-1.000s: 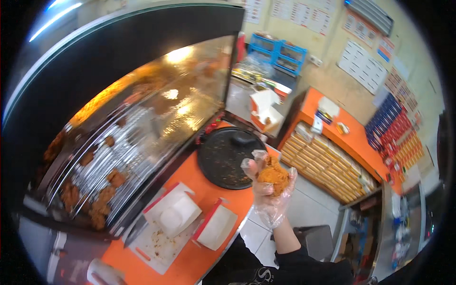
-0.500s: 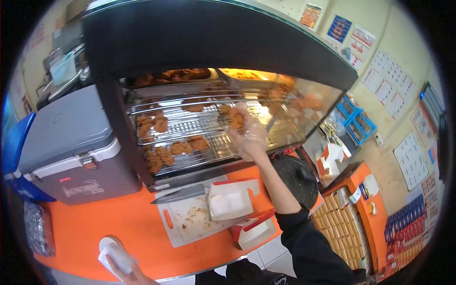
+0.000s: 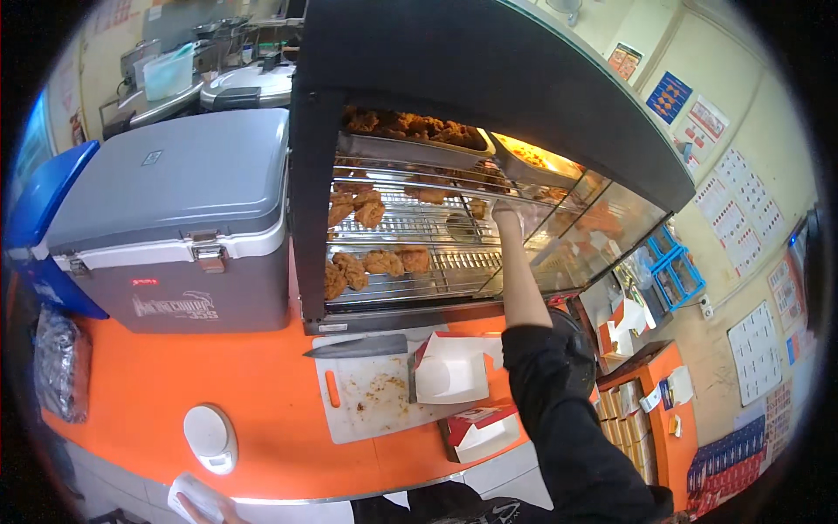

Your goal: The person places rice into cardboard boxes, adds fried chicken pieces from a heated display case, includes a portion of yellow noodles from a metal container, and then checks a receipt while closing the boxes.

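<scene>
My right hand (image 3: 517, 212), in a thin clear glove, reaches deep into the glass food warmer (image 3: 316, 218). Its fingers are blurred and partly hidden, so I cannot make out what they hold. Fried chicken pieces (image 3: 382, 262) sit on the wire racks left of it. More chicken fills a metal tray (image 3: 419, 152) on the upper shelf. At the lower edge, my left hand (image 3: 196, 511) grips a white paper packet (image 3: 199, 496). Just beyond it stands a white kitchen scale (image 3: 209, 434). Two open red-and-white cartons (image 3: 450, 375) are below my right forearm.
A knife (image 3: 358, 347) lies on a crumb-strewn white cutting board (image 3: 353, 419) atop the orange counter (image 3: 131, 393). A grey cooler box (image 3: 175, 210) stands left of the warmer. The black round lid (image 3: 580, 358) is right of my forearm. Blue baskets (image 3: 672, 266) are farther right.
My right hand has moved farther into the warmer; the fried chicken piece it held no longer shows. My left hand has drawn the paper packet back from the scale. The view has shifted.
</scene>
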`<control>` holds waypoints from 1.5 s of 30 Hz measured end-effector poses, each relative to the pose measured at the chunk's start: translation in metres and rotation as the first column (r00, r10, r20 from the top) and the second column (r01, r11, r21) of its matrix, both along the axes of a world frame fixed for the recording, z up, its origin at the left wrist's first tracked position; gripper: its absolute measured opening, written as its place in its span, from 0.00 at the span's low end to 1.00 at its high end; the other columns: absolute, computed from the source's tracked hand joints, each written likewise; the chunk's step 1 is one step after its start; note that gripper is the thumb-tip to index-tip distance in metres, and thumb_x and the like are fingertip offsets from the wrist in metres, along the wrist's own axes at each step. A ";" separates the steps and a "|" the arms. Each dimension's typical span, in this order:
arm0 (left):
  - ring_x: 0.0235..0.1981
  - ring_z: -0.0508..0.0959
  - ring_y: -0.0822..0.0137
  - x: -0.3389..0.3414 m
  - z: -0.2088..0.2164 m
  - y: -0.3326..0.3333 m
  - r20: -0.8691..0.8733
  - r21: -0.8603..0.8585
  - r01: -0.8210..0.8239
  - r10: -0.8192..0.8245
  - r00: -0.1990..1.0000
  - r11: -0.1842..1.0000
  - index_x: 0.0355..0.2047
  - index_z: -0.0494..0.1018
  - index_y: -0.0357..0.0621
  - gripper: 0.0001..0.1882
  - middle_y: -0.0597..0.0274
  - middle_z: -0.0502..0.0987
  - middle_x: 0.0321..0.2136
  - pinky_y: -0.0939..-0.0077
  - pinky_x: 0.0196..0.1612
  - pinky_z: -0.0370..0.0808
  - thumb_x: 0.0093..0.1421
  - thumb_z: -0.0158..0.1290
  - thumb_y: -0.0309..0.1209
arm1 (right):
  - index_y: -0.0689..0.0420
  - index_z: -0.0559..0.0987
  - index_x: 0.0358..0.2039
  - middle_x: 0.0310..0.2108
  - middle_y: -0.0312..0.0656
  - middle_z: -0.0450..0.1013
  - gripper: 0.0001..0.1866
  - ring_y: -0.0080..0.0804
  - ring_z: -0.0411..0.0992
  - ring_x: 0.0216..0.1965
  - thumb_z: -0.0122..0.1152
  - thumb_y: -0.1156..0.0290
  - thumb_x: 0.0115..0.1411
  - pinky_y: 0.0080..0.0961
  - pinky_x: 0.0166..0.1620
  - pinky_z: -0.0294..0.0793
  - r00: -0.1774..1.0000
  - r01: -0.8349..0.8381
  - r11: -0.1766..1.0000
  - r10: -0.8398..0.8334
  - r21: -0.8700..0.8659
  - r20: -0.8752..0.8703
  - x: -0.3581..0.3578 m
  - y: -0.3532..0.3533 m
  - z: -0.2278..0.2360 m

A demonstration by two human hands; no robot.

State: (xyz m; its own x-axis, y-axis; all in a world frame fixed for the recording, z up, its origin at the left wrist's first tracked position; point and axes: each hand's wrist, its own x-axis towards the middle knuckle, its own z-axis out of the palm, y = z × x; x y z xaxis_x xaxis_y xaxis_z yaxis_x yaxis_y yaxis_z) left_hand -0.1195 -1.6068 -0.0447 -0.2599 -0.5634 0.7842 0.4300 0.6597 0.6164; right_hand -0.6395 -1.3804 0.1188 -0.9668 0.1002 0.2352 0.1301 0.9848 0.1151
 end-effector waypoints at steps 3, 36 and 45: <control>0.57 0.58 0.55 -0.017 0.055 0.029 0.321 0.711 -0.436 0.298 0.899 0.551 0.59 0.48 0.33 0.34 0.44 0.56 0.56 0.62 0.59 0.54 0.54 0.49 0.22 | 0.69 0.72 0.43 0.40 0.60 0.70 0.27 0.48 0.70 0.43 0.49 0.56 0.52 0.47 0.50 0.63 0.975 -0.192 0.967 0.169 0.166 0.144 0.009 -0.016 -0.016; 0.44 0.69 0.65 -0.117 0.062 0.090 0.438 0.643 -0.279 -0.043 0.898 0.713 0.47 0.67 0.33 0.17 0.54 0.70 0.44 0.70 0.48 0.67 0.55 0.48 0.21 | 0.62 0.71 0.45 0.43 0.51 0.71 0.18 0.46 0.69 0.46 0.46 0.77 0.52 0.39 0.49 0.67 0.420 -0.895 0.331 0.849 -0.299 -0.320 0.130 0.025 -0.027; 0.43 0.69 0.60 -0.027 0.013 0.068 0.584 0.555 -0.416 0.020 0.812 0.720 0.55 0.57 0.42 0.26 0.54 0.68 0.46 0.70 0.47 0.69 0.58 0.51 0.30 | 0.58 0.69 0.47 0.42 0.52 0.71 0.24 0.38 0.66 0.50 0.46 0.55 0.55 0.43 0.52 0.64 0.756 -0.649 0.726 0.584 -0.226 -0.294 -0.069 -0.066 -0.018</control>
